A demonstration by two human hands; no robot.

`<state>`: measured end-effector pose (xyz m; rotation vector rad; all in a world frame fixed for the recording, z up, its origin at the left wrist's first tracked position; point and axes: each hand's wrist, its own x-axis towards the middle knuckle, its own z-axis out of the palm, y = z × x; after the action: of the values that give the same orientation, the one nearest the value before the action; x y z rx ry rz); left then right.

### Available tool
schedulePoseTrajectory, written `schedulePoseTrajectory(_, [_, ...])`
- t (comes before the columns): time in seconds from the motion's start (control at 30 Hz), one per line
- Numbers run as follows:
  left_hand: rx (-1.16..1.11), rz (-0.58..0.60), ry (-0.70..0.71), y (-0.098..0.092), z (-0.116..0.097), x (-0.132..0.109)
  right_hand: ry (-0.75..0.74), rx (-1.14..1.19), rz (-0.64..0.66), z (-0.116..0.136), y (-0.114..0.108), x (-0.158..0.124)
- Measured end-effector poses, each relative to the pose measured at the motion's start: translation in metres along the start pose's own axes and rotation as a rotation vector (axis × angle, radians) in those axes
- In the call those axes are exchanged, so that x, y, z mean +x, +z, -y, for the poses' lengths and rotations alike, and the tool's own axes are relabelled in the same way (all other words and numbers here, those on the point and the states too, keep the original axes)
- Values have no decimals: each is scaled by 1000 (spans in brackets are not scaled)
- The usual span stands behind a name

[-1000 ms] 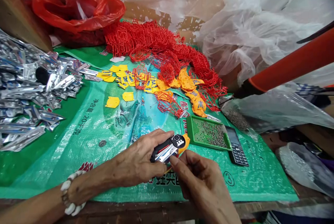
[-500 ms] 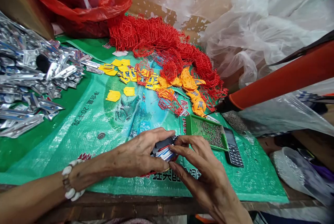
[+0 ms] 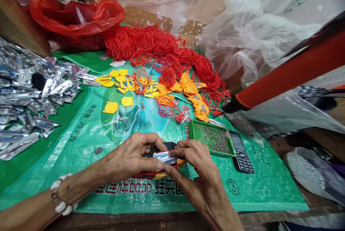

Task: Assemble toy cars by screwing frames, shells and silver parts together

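Both my hands meet low in the middle of the view over a green woven sheet (image 3: 88, 130). My left hand (image 3: 132, 157) grips a small toy piece (image 3: 164, 155) with black, silver, red and orange parts. My right hand (image 3: 196, 173) closes its fingers on the same toy piece from the right, thumb and forefinger pressing its top. A white bead bracelet (image 3: 60, 197) rings my left wrist. Just right of my hands sits a green tray (image 3: 211, 138) of tiny metal bits.
Red plastic frames (image 3: 161, 49) are heaped at the back, with yellow and orange flat parts (image 3: 188, 87) before them. Silver foil packets (image 3: 29, 94) pile up at left. A black keypad phone (image 3: 241, 152) lies beside the tray. An orange tube (image 3: 291, 69) and clear plastic bags (image 3: 256, 33) crowd the right.
My hands turned the toy piece and drew closer together, my right fingers now lying over its top. The view shifted slightly.
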<state>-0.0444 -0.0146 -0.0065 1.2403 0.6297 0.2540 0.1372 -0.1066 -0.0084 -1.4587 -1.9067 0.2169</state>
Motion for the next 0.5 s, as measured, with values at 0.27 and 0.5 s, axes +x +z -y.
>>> schedulePoseTrajectory(0.27, [38, -32, -10, -3, -3, 2, 148, 321, -94, -5, -8, 10])
schedulePoseTrajectory(0.5, [239, -18, 27, 0, -10, 0, 332, 0, -835, -20, -68, 30])
